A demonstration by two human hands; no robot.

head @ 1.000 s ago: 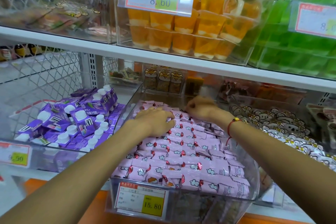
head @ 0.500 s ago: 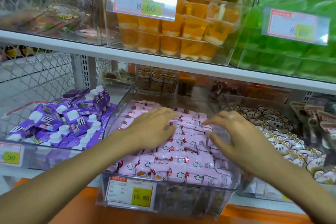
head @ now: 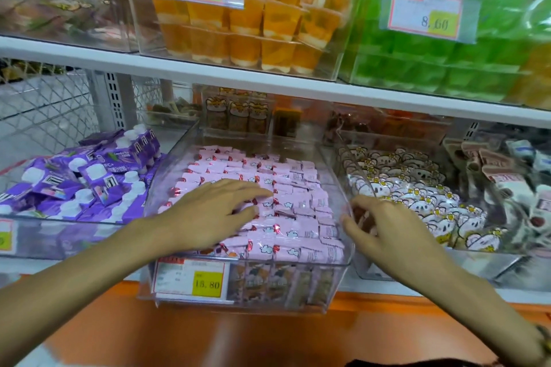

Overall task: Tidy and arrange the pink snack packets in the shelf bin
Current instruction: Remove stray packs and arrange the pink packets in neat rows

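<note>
From over the person's shoulder, the left hand (head: 208, 214) lies flat, palm down, on the pink snack packets (head: 286, 202), its fingers straight and slightly spread, pressing on the top layer without gripping any of them. The packets lie in rows inside the clear shelf bin (head: 328, 277), directly under and ahead of that hand, filling the bin from the front wall to the back. The right hand (head: 387, 229) is at the bin's right wall, fingers loosely bent and apart; the fingertips (head: 347, 222) sit at the rim, though I cannot tell whether they touch it or hover just above. It holds nothing that I can see. The two hands are well apart, with several rows of packets between them.

Below the left hand, on the bin's front, hangs a price tag (head: 190, 277) reading 18.80. To the left of the left hand is a bin of purple cartons (head: 98, 182); to the right of the right hand, one of white cartoon-printed packets (head: 432, 202).
</note>
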